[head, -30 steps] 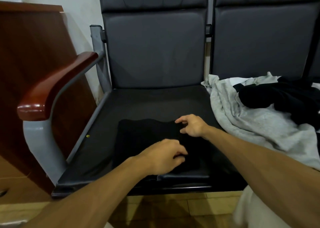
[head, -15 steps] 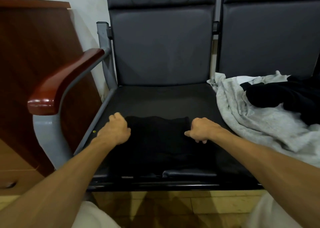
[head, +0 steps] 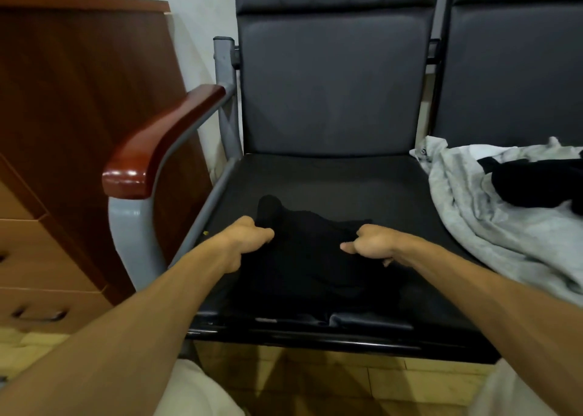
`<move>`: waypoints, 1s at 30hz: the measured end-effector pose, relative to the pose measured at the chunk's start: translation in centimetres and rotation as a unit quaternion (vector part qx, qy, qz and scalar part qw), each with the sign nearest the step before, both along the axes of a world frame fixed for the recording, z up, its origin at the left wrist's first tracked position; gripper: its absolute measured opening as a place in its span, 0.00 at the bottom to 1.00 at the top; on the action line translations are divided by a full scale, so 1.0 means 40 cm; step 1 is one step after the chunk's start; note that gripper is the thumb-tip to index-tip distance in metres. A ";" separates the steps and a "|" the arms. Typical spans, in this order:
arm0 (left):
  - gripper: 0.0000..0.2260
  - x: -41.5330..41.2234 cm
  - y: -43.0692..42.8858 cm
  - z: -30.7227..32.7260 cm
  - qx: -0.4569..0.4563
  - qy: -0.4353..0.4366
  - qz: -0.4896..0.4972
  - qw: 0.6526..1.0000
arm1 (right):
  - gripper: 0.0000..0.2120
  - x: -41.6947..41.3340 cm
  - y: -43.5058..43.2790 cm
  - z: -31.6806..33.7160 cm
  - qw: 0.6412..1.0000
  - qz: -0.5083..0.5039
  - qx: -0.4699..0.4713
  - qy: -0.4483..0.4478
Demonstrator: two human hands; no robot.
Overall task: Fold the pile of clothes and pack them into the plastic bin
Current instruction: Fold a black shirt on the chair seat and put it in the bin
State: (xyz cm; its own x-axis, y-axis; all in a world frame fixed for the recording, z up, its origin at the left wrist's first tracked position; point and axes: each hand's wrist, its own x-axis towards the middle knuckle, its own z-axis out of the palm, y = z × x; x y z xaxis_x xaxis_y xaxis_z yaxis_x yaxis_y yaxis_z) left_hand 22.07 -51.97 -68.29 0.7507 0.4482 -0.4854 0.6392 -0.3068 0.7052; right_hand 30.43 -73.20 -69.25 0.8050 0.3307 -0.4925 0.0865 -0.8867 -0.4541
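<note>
Head view: the black garment (head: 309,257) lies on the front half of the dark chair seat (head: 331,178), and its near edge reaches almost to the seat's front lip. The left hand (head: 249,242) grips the far left corner of the garment, its fingers (head: 263,235) curled round a fold that stands up in a small peak just beyond the knuckles. The right hand (head: 372,245) holds the far right corner, and its fingers (head: 348,246) are clenched on the cloth.

Bare seat stretches behind the garment as far as the backrest (head: 331,84). On the left, a narrow strip of seat separates the garment from the grey frame rail and the red-brown armrest (head: 164,141) above it. A wooden cabinet (head: 79,115) stands close outside the armrest. On the right, a grey garment (head: 492,226) spills over from the neighbouring seat onto this seat's edge, near the right forearm, with dark clothes (head: 536,182) heaped on top of it. Tiled floor (head: 410,381) shows below the front lip.

Half a second ago the garment lay flat, with a hand at each far corner. Now its far edge is lifted and bunched, and the two hands are closer together.
</note>
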 end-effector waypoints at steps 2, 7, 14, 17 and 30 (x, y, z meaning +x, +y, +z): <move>0.18 -0.015 -0.004 0.015 -0.101 0.012 0.048 0.994 | 0.28 -0.005 -0.001 0.001 0.998 -0.022 0.063 -0.019; 0.13 -0.063 -0.035 0.067 -0.163 -0.048 0.094 0.981 | 0.28 -0.041 0.004 0.052 0.967 -0.074 0.245 -0.016; 0.10 -0.207 0.016 0.211 -0.184 -0.302 0.147 0.924 | 0.21 -0.148 0.059 0.240 0.917 0.054 0.394 0.039; 0.08 -0.328 0.088 0.277 -0.150 -0.385 0.177 0.893 | 0.22 -0.221 0.162 0.316 0.904 0.131 0.406 0.025; 0.10 -0.988 0.340 0.025 -0.008 -0.375 0.404 0.834 | 0.25 -0.665 0.716 0.151 0.852 0.479 0.194 -0.083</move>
